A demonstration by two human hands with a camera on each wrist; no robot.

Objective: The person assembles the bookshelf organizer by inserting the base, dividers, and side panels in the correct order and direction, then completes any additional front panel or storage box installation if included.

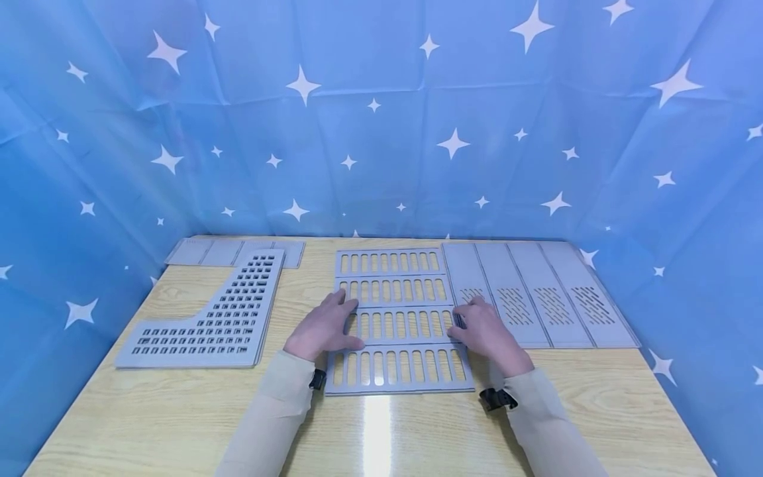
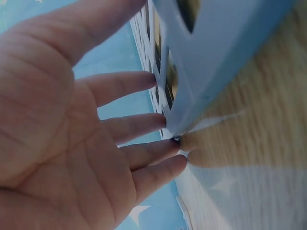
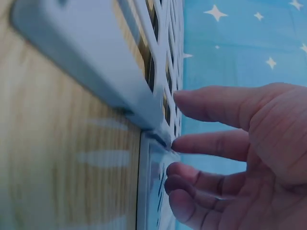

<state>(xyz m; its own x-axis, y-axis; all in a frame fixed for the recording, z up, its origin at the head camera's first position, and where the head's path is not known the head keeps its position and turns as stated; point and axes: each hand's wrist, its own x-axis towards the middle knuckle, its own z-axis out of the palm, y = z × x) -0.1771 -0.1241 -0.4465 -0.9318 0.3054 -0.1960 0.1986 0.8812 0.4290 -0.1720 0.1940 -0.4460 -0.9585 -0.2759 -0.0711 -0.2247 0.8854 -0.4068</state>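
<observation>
In the head view, several grey slotted panels (image 1: pixel 399 389) lie in a column on the middle of the wooden table. My left hand (image 1: pixel 322 326) is at their left edge, its fingers spread and nearly straight. Fingertips touch the edge of a slotted panel (image 2: pixel 206 62) in the left wrist view, and the thumb's tip is out of frame. At the right edge is my right hand (image 1: pixel 487 332), with its fingers loosely bent. The right wrist view shows its thumb and forefinger at the slotted panel's side (image 3: pixel 72 57). Neither hand curls round a panel.
Right of the column lie long grey panels with slanted slits (image 1: pixel 572 331). To the left is an L-shaped panel with square holes (image 1: pixel 199 323), overlapping smaller flat grey panels (image 1: pixel 219 254) behind it. A blue star-patterned curtain (image 1: pixel 381 185) encloses the table's (image 1: pixel 429 437) back and sides.
</observation>
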